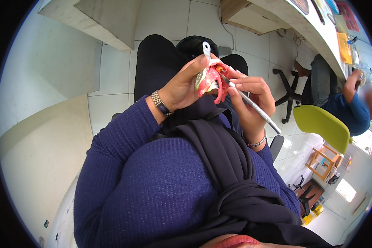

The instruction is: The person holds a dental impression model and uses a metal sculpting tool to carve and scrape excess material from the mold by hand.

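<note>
My left hand is closed round what looks like a metal dental impression tray with a holed handle pointing away from me. Glossy red and pink material fills it, with orange, green and white patches and a strip hanging down. In my right hand, gripped like a pen, is a slim silver metal hand tool. Its tip reaches into the red material, and its exact kind cannot be made out. Both hands are close together above my lap.
A white bench with tools and an orange item runs along the upper right. A person in blue sits there, beside a lime green chair back. A pale panel stands to my left. Grey floor tiles lie ahead.
</note>
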Action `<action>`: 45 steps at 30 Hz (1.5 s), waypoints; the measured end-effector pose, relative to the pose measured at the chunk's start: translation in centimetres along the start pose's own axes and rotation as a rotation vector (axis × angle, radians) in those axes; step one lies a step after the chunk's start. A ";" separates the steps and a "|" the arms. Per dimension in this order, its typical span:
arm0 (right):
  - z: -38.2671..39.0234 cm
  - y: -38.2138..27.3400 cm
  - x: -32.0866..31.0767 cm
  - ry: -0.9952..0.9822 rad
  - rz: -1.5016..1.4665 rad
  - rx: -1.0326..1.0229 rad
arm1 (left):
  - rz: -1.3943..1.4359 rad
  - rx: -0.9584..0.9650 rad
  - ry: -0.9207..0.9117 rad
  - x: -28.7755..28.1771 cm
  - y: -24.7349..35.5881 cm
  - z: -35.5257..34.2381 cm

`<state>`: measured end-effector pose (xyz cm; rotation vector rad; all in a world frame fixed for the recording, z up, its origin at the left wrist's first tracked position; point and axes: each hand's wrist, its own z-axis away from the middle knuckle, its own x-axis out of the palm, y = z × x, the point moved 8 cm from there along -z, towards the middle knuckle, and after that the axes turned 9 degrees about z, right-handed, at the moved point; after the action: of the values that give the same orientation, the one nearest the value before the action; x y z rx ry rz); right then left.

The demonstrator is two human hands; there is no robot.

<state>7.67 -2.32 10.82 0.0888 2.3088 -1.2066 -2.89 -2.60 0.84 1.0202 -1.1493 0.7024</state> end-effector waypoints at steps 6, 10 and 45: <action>-0.2 0.1 -0.1 0.100 0.061 0.034 | -0.001 -0.002 -0.004 0.2 0.1 0.1; -0.2 0.2 -0.1 0.091 0.080 0.031 | -0.009 -0.005 -0.024 0.1 0.0 0.0; -0.4 0.8 0.0 0.089 0.078 0.028 | 0.029 0.003 -0.036 0.1 0.0 -0.1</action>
<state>7.74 -1.55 10.38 0.2442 2.3417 -1.2184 -2.86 -2.48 0.90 1.0239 -1.1966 0.7110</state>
